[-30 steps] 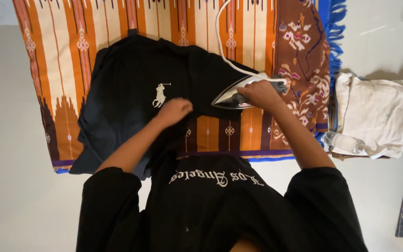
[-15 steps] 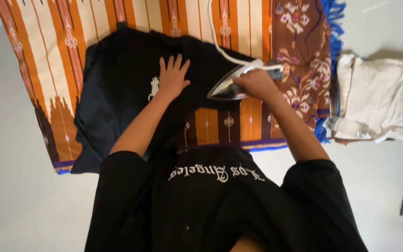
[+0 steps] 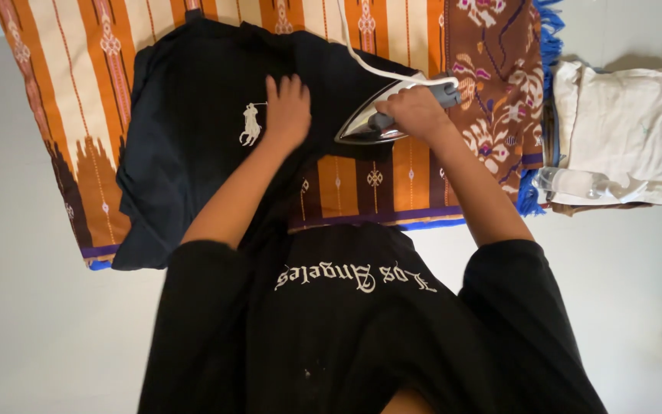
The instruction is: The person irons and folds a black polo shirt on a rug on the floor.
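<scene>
On a pale floor, an orange-striped patterned cloth lies spread beneath a black shirt. The left hand presses flat on the shirt just beside its small white emblem, fingers together and extended. The right hand has its fingers clamped around the handle of an iron at the shirt's edge. Folded white laundry sits to the right.

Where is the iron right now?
In the head view, the iron sits right of centre, gripped by the right hand, at the dark shirt's right edge.
</scene>
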